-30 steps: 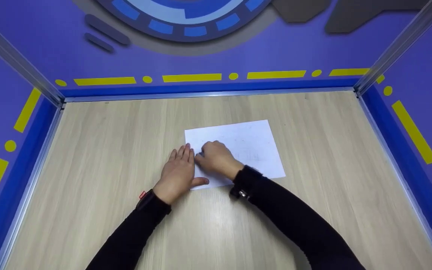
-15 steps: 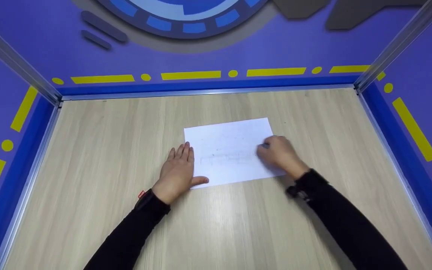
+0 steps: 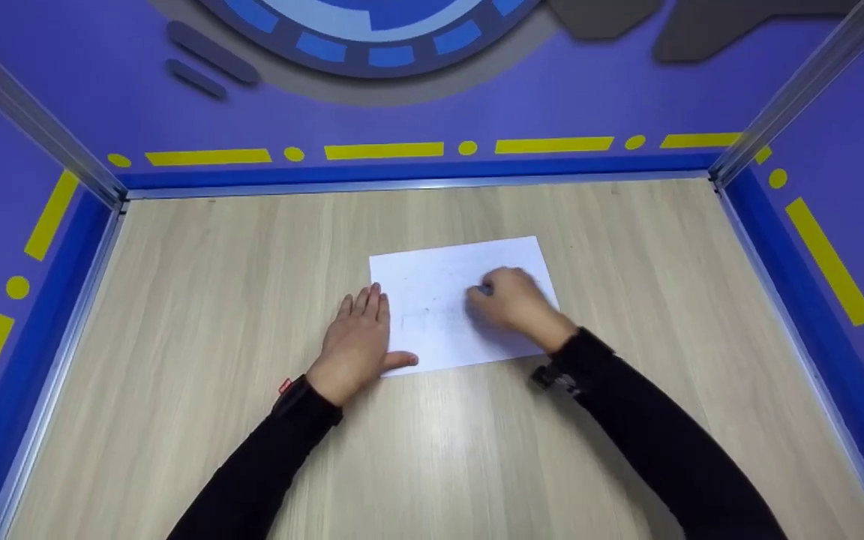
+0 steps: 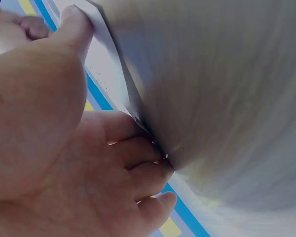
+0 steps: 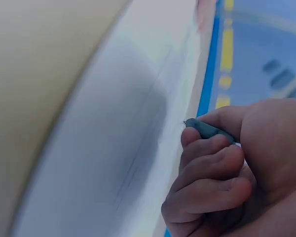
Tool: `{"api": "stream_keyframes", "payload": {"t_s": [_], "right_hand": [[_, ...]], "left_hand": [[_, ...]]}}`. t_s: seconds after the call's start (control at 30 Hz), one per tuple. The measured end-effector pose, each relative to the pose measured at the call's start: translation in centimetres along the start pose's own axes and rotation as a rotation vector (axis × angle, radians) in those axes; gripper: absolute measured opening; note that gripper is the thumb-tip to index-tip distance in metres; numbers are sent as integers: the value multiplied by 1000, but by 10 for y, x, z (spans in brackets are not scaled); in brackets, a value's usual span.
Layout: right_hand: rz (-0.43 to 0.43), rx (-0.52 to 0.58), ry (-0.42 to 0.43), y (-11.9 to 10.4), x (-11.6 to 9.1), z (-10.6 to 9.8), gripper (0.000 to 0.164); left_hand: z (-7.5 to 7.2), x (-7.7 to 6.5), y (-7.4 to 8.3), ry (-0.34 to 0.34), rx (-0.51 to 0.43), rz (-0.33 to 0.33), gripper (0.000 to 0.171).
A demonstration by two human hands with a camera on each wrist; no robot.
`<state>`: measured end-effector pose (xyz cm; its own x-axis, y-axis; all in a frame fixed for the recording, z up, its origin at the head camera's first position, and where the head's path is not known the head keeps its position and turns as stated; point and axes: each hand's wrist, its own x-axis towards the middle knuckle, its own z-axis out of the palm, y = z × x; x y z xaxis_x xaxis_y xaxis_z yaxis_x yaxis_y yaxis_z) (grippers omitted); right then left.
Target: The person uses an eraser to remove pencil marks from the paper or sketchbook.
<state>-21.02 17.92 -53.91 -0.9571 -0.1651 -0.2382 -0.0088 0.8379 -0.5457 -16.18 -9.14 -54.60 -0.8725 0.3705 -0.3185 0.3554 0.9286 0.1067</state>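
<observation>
A white sheet of paper (image 3: 439,346) with faint grey lines and a few dark specks lies on the wooden table. My left hand (image 3: 357,337) rests flat along the sheet's left edge, fingers straight and thumb spread over the lower left corner. Over the right half of the sheet, my right hand (image 3: 514,300) pinches a small blue-grey eraser (image 5: 209,130) between thumb and curled fingers. In the right wrist view the eraser's tip pokes out close to the paper, with small dark crumbs at it. Most of the eraser is hidden in the hand.
The light wood table (image 3: 237,300) surrounds the sheet. Blue panels with yellow dashes, such as the back wall (image 3: 372,127), enclose it at the back and both sides, with metal trim (image 3: 432,184) along the edges.
My right hand has swept with the eraser from the sheet's left side to its right edge, then partway back left. The left hand has stayed in place.
</observation>
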Motion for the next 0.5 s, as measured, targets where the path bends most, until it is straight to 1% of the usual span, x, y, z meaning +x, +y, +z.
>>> {"api": "stream_keyframes", "payload": {"t_s": [0.07, 0.17, 0.2, 0.27, 0.3, 0.37, 0.43, 0.5], "right_hand": [[-43, -29, -32, -29, 7, 14, 38], [-71, -83, -73, -68, 15, 37, 36], [-80, -93, -88, -77, 18, 44, 36], [-94, -115, -99, -88, 22, 56, 37], [-95, -120, -101, -90, 24, 60, 38], [-94, -124, -98, -87, 26, 63, 38], [-82, -133, -75, -76, 26, 59, 36], [-64, -115, -54, -58, 24, 49, 33]], "left_hand": [[0, 0, -1, 16, -12, 4, 121], [0, -1, -1, 27, -25, 7, 120], [0, -1, -2, 30, -31, 8, 120], [1, -1, -2, 26, -32, 7, 120], [1, -1, -2, 24, -30, 9, 119], [1, -1, -2, 32, -35, 15, 119], [2, -2, -3, 37, -28, 21, 119], [2, -2, -3, 36, -22, 20, 120]]}}
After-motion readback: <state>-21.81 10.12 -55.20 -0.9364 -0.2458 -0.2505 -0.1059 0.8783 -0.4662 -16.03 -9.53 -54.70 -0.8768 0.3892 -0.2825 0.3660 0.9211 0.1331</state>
